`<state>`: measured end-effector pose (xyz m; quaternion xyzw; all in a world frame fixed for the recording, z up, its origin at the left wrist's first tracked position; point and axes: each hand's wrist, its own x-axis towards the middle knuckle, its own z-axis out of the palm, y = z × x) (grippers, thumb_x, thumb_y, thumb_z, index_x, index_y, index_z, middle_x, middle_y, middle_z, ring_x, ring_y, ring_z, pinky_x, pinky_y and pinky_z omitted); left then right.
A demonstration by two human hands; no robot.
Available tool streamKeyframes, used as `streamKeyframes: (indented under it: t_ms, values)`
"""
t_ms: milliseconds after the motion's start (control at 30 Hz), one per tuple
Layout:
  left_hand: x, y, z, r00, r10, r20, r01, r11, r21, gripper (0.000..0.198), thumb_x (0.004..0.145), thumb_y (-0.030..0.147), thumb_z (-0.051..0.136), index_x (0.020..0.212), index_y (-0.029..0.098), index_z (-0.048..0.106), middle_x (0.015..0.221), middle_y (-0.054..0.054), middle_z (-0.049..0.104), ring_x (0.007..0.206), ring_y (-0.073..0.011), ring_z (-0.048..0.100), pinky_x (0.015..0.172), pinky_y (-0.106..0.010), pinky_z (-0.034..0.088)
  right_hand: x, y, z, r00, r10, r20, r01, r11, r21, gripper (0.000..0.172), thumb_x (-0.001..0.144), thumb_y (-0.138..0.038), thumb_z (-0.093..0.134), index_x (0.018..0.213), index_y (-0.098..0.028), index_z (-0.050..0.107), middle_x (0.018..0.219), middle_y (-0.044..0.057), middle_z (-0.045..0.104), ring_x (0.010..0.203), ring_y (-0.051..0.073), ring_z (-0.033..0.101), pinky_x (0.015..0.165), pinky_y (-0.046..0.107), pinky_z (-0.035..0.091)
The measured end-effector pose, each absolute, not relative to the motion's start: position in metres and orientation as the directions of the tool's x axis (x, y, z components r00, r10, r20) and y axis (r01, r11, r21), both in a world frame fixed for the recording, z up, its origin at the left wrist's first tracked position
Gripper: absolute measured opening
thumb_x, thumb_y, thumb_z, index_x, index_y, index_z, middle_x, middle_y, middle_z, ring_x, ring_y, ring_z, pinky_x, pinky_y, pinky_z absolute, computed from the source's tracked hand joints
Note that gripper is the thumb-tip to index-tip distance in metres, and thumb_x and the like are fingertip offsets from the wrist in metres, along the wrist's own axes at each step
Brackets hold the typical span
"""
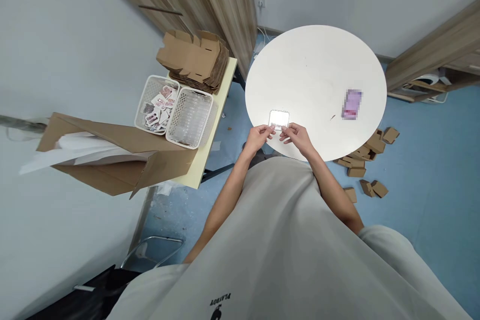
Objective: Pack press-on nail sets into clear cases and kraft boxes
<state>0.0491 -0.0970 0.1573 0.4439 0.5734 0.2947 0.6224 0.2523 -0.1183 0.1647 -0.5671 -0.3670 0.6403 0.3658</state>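
A small clear plastic case (279, 118) lies on the near edge of the round white table (315, 75). My left hand (259, 137) pinches its near left corner, fingers closed on it. My right hand (296, 135) pinches its near right edge, fingers likewise closed. A small purple packet (351, 104), blurred, lies on the table to the right, apart from both hands.
On a yellow side table (204, 152) to the left stand two white baskets, one with printed cards (157, 105), one with clear cases (191, 117), behind them a stack of flat cardboard boxes (195, 60). A large open carton (112, 155) sits nearer. Several small brown boxes (365, 160) litter the blue floor.
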Motion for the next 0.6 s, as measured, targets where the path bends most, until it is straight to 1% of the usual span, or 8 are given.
streamKeyframes:
  t_ms: [100, 200, 267, 333, 400, 467, 600]
  values:
    - [0.046, -0.094, 0.153, 0.137, 0.864, -0.484, 0.126, 0.469, 0.874, 0.049, 0.095, 0.067, 0.080, 0.092, 0.019, 0.080, 0.106, -0.012, 0.084, 0.087, -0.0219, 0.074, 0.073, -0.031, 0.053, 0.248, -0.111, 0.160, -0.104, 0.886, -0.451, -0.045, -0.457, -0.888, 0.072, 0.071, -0.092, 0.087, 0.090, -0.024, 0.070, 0.089, 0.007, 0.081, 0.082, 0.021, 0.080, 0.070, 0.029, 0.065]
    - [0.041, -0.089, 0.149, 0.045, 0.854, -0.519, 0.077, 0.515, 0.854, 0.040, 0.098, 0.055, 0.082, 0.112, 0.018, 0.081, 0.117, -0.013, 0.083, 0.097, -0.0238, 0.077, 0.080, -0.031, 0.056, 0.241, -0.100, 0.150, -0.113, 0.880, -0.462, -0.057, -0.470, -0.881, 0.072, 0.070, -0.090, 0.089, 0.091, -0.024, 0.069, 0.089, 0.006, 0.082, 0.081, 0.020, 0.079, 0.071, 0.029, 0.064]
    - [0.035, -0.086, 0.147, -0.038, 0.844, -0.536, 0.037, 0.537, 0.843, 0.039, 0.100, 0.046, 0.081, 0.126, 0.017, 0.078, 0.128, -0.014, 0.081, 0.105, -0.0245, 0.077, 0.085, -0.032, 0.058, 0.235, -0.092, 0.141, -0.104, 0.864, -0.492, -0.066, -0.499, -0.864, 0.069, 0.071, -0.087, 0.091, 0.091, -0.024, 0.069, 0.091, 0.006, 0.082, 0.081, 0.019, 0.080, 0.071, 0.028, 0.064]
    - [0.028, -0.085, 0.146, -0.101, 0.830, -0.548, 0.011, 0.552, 0.834, 0.040, 0.102, 0.039, 0.078, 0.134, 0.016, 0.075, 0.136, -0.016, 0.079, 0.109, -0.0247, 0.077, 0.089, -0.032, 0.060, 0.228, -0.082, 0.130, -0.082, 0.842, -0.534, -0.075, -0.539, -0.839, 0.065, 0.075, -0.083, 0.092, 0.091, -0.024, 0.069, 0.093, 0.006, 0.082, 0.081, 0.018, 0.080, 0.072, 0.026, 0.063]
    - [0.019, -0.085, 0.145, -0.136, 0.818, -0.558, -0.001, 0.563, 0.826, 0.039, 0.103, 0.035, 0.074, 0.136, 0.014, 0.074, 0.139, -0.018, 0.078, 0.110, -0.0245, 0.077, 0.090, -0.032, 0.060, 0.220, -0.071, 0.117, -0.055, 0.813, -0.580, -0.077, -0.582, -0.809, 0.060, 0.080, -0.077, 0.092, 0.091, -0.023, 0.068, 0.094, 0.006, 0.083, 0.080, 0.016, 0.079, 0.072, 0.024, 0.062]
    - [0.010, -0.086, 0.145, -0.150, 0.809, -0.568, -0.009, 0.574, 0.819, 0.037, 0.104, 0.034, 0.073, 0.135, 0.014, 0.074, 0.138, -0.018, 0.079, 0.110, -0.0244, 0.077, 0.090, -0.032, 0.061, 0.211, -0.059, 0.102, -0.048, 0.782, -0.621, -0.075, -0.623, -0.779, 0.054, 0.086, -0.071, 0.091, 0.089, -0.023, 0.067, 0.096, 0.006, 0.083, 0.079, 0.014, 0.079, 0.072, 0.023, 0.062]
    - [-0.009, -0.094, 0.145, -0.159, 0.793, -0.589, -0.033, 0.592, 0.805, 0.038, 0.101, 0.041, 0.078, 0.131, 0.019, 0.077, 0.136, -0.016, 0.080, 0.112, -0.0257, 0.077, 0.093, -0.033, 0.062, 0.194, -0.037, 0.072, -0.049, 0.717, -0.695, -0.058, -0.697, -0.715, 0.045, 0.094, -0.059, 0.090, 0.086, -0.022, 0.065, 0.097, 0.005, 0.083, 0.078, 0.012, 0.078, 0.073, 0.021, 0.062]
